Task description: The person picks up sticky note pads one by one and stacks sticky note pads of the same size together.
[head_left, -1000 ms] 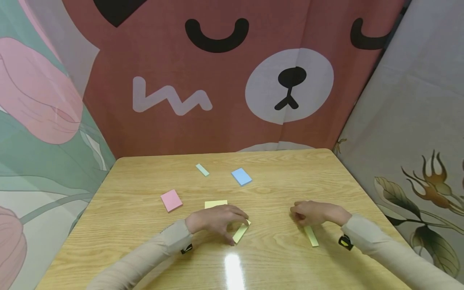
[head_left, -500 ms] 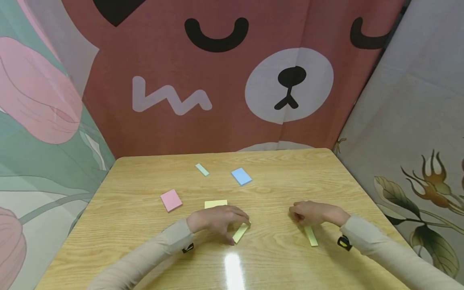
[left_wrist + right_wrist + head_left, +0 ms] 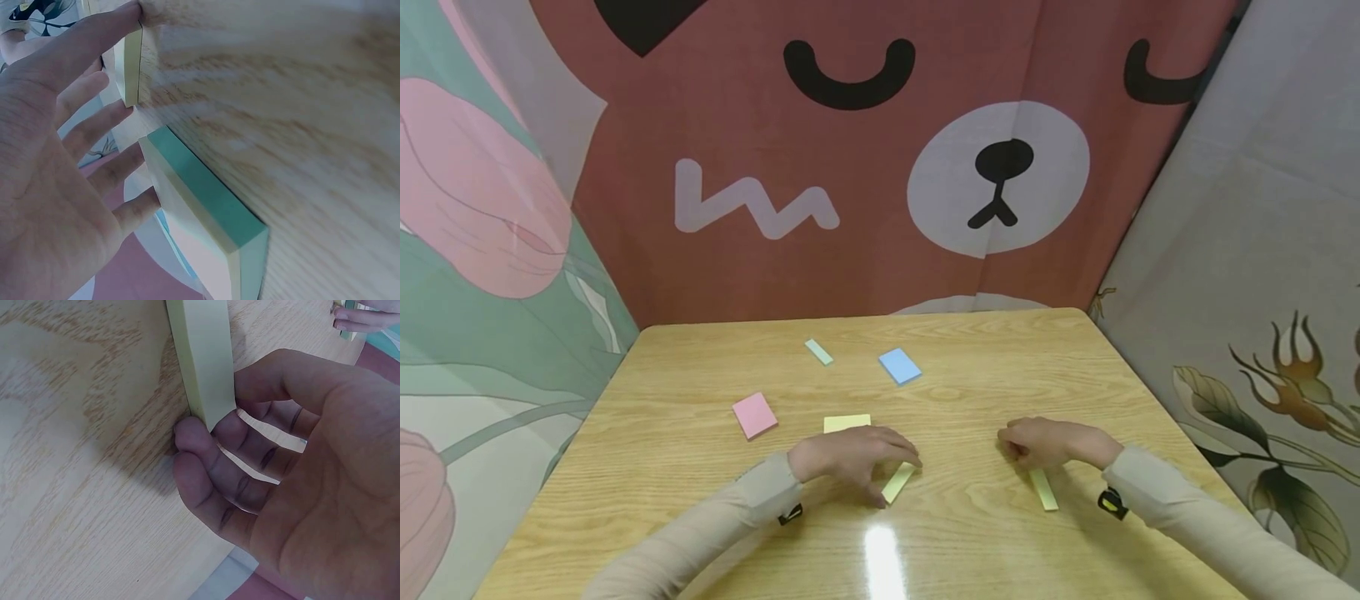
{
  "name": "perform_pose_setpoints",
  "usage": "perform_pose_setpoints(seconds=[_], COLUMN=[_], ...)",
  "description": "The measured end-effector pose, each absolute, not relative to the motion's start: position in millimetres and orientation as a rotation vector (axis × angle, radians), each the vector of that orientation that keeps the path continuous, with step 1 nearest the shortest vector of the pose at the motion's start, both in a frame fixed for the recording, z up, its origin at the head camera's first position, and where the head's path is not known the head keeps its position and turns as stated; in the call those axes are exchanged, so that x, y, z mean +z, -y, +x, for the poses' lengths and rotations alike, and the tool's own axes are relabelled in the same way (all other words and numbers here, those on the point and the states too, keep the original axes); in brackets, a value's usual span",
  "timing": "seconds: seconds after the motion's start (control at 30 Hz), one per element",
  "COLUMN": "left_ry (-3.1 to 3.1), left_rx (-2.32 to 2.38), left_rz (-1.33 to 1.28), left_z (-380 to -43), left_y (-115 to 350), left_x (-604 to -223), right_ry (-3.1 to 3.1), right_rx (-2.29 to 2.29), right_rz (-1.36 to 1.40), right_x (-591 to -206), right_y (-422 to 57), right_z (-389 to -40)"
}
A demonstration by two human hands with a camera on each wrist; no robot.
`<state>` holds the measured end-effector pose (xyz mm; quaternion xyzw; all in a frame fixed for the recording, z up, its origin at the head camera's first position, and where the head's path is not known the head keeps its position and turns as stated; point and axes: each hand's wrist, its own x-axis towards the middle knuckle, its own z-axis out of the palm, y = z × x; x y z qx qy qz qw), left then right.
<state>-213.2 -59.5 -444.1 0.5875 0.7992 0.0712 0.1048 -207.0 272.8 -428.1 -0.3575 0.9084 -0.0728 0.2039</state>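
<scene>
Fingers and thumb of the left hand (image 3: 852, 457) bracket a narrow pale-yellow paper pad (image 3: 898, 483) end to end; whether they grip it is unclear. Curled, the right hand (image 3: 1047, 442) pinches the far end of a second slim light-yellow pad (image 3: 1044, 490) on the wooden table (image 3: 977, 542).

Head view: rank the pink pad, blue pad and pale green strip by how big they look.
1. Pink pad
2. Blue pad
3. Pale green strip
Pink pad lies nearest, so true sizes may differ.
</scene>
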Motion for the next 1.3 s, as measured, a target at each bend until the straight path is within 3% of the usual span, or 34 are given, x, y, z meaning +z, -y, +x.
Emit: perform_pose_setpoints(seconds=[1.3], left_ry=[-2.538], left_rx=[0.121], left_rz=[1.705], left_z=[-203.9], left_y=[47.1], left_x=[-452.2], right_ry=[-2.534], right_rx=[-0.181], right_rz=[-1.035], right_x=[-428.0], right_y=[-273.0], right_z=[-208.6])
